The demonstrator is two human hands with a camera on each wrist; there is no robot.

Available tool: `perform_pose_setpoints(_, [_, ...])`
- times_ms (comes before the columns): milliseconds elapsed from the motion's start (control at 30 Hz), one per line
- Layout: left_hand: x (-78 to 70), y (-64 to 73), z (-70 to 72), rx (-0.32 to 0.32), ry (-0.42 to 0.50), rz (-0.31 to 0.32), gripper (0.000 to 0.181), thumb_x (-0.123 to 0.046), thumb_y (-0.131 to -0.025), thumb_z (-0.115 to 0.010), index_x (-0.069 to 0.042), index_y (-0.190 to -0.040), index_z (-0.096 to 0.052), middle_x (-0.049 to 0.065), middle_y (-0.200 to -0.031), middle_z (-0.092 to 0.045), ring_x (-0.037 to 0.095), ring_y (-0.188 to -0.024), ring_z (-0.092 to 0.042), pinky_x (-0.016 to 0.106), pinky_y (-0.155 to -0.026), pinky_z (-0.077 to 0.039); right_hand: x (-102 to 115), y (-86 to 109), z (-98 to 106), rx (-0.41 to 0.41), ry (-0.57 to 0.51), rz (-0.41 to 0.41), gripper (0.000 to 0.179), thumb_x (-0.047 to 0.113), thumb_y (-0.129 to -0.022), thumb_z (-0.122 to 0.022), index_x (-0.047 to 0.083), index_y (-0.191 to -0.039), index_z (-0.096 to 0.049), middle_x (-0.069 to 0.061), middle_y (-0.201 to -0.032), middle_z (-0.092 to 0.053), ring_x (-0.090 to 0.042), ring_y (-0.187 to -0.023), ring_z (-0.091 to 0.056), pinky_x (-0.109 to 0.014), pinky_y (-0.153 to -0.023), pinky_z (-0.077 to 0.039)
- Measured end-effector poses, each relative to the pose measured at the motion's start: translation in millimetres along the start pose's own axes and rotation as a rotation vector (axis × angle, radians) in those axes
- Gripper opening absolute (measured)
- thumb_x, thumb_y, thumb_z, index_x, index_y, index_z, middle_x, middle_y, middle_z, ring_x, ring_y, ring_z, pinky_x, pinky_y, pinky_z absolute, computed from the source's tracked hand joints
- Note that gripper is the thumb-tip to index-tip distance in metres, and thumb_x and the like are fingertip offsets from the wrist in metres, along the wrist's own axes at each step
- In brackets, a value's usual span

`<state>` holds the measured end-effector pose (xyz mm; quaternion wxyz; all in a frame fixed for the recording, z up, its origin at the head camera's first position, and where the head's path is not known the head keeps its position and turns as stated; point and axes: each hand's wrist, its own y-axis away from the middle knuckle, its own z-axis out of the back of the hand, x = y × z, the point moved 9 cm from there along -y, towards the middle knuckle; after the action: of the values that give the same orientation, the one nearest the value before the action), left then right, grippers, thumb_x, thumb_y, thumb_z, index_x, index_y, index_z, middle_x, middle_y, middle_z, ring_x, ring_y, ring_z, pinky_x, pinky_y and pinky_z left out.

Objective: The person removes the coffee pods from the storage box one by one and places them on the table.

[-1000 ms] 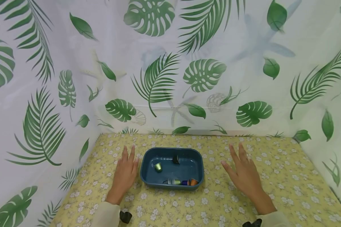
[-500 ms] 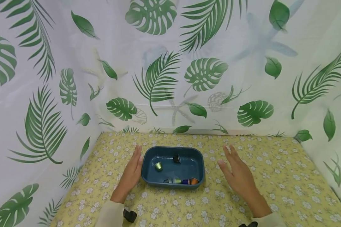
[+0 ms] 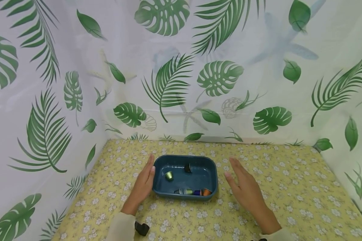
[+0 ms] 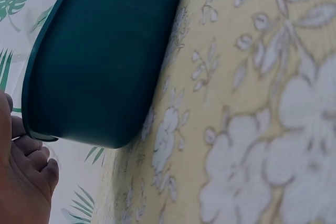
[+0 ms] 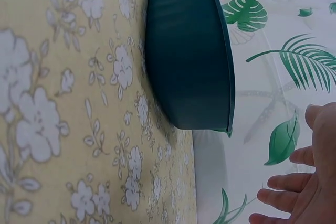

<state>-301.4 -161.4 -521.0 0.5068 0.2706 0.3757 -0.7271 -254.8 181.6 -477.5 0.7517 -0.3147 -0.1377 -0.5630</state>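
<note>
A dark blue rectangular tub (image 3: 185,197) with rounded corners stands on the table. Inside it lie several small coffee capsules: a green one (image 3: 169,176), a black one (image 3: 188,168), and a row along the near wall ending in an orange one (image 3: 206,192). My left hand (image 3: 143,184) is at the tub's left side, fingers straight, fingertips right at the rim. In the left wrist view its fingers (image 4: 37,153) overlap the rim's corner. To the right, my right hand (image 3: 244,189) is held apart from the tub, palm facing it, fingers extended and spread in the right wrist view.
A yellow flowered cloth (image 3: 175,222) covers the table. White sheeting with green leaf prints (image 3: 181,83) hangs behind and along both sides. Dark wrist devices (image 3: 142,229) sit at the cuffs.
Both hands have moved inward toward the tub. The left hand has come up to its left side, and the right hand has drawn closer. The capsules lie as before.
</note>
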Motion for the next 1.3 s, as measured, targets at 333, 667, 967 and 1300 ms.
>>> perform_pose_setpoints(333, [-2.1,0.3,-5.7,-0.012,0.004,-0.013,0.054,-0.018,-0.113,-0.034,-0.004,-0.162,-0.016,0.004,-0.169,-0.011,0.024,-0.155,-0.014,0.050,-0.122,-0.018,9,-1.2,-10,0.027,-0.018,-0.025,0.065,0.044,-0.109,-0.045,0.017,-0.164,-0.022,-0.015,-0.165,-0.028,-0.043,-0.145,-0.036,-0.065,-0.107,-0.038])
perform_pose_setpoints(667, [-2.1,1.7,-10.3,0.016,-0.002,-0.022,0.054,-0.019,-0.114,-0.033,-0.007,-0.163,-0.014,0.003,-0.169,-0.008,0.029,-0.155,-0.013,0.051,-0.122,-0.018,21,-1.9,-18,0.024,-0.058,0.004,0.060,0.042,-0.109,-0.046,0.008,-0.158,-0.038,-0.017,-0.158,-0.041,-0.041,-0.141,-0.043,-0.061,-0.108,-0.041])
perform_pose_setpoints(967, [2.1,3.3,-14.1,0.056,0.004,0.003,0.056,-0.024,-0.114,-0.031,-0.016,-0.164,-0.007,-0.002,-0.169,-0.002,0.028,-0.156,-0.009,0.048,-0.124,-0.014,35,-8.7,-24,-0.015,-0.052,0.054,0.041,0.025,-0.102,-0.065,0.003,-0.136,-0.064,-0.020,-0.145,-0.055,-0.040,-0.134,-0.050,-0.061,-0.103,-0.045])
perform_pose_setpoints(1300, [1.1,3.3,-15.2,0.061,0.015,-0.001,0.057,-0.023,-0.114,-0.032,-0.007,-0.164,-0.009,0.001,-0.170,-0.002,0.025,-0.156,-0.007,0.053,-0.123,-0.015,56,-14.2,-33,-0.031,0.043,0.152,0.032,0.016,-0.091,-0.079,0.004,-0.120,-0.074,-0.014,-0.115,-0.072,-0.032,-0.106,-0.067,-0.049,-0.087,-0.057])
